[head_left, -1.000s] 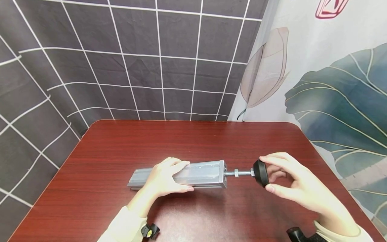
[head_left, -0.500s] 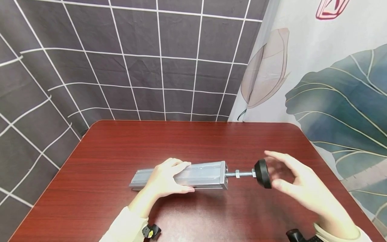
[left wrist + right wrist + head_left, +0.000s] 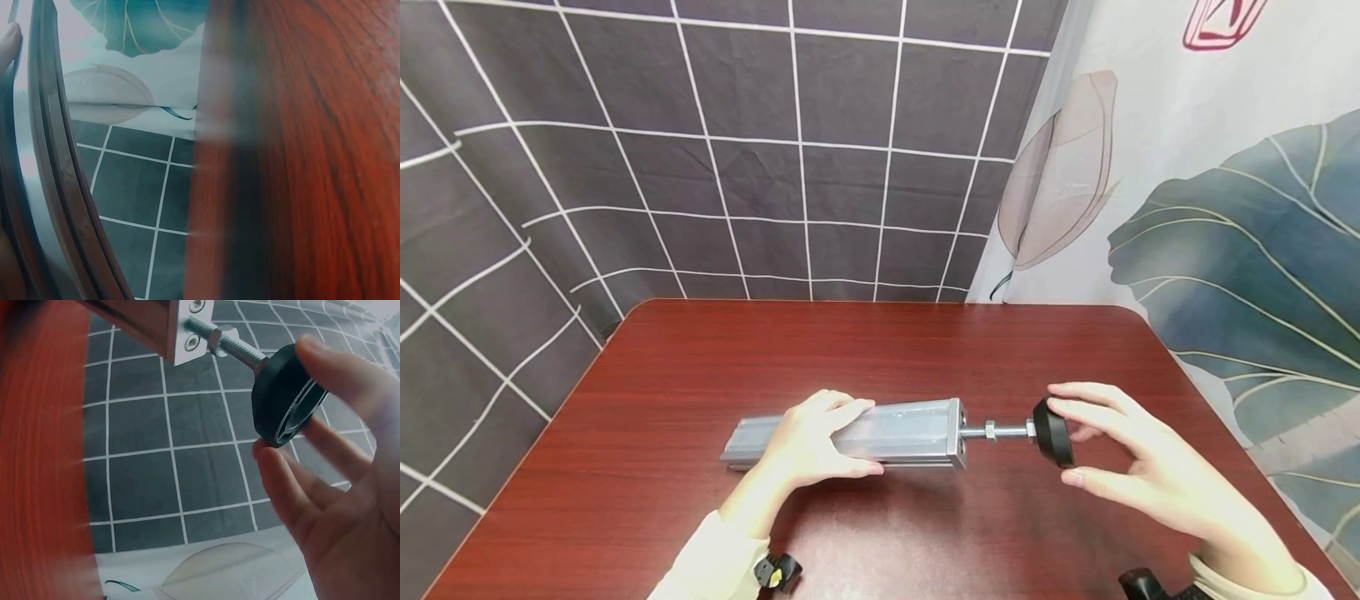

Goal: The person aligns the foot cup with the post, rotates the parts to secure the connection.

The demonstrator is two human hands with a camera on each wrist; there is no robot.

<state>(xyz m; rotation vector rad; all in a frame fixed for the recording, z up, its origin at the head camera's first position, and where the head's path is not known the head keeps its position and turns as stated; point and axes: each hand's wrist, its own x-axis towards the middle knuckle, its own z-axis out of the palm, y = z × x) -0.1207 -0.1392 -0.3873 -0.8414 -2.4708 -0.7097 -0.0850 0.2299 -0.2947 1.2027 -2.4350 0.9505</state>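
From where I stand, a silver metal bar [image 3: 913, 429] lies lengthwise across the front of the red-brown table [image 3: 865, 350]; I can't tell whether it touches the top. The left hand [image 3: 812, 442] has its grip wrapped over the bar's middle. From its right end a threaded rod [image 3: 973, 432] with a nut [image 3: 990, 430] runs to a black foot [image 3: 1054, 433], whose rim the right hand [image 3: 1157, 467] pinches, thumb and fingers spread wide.
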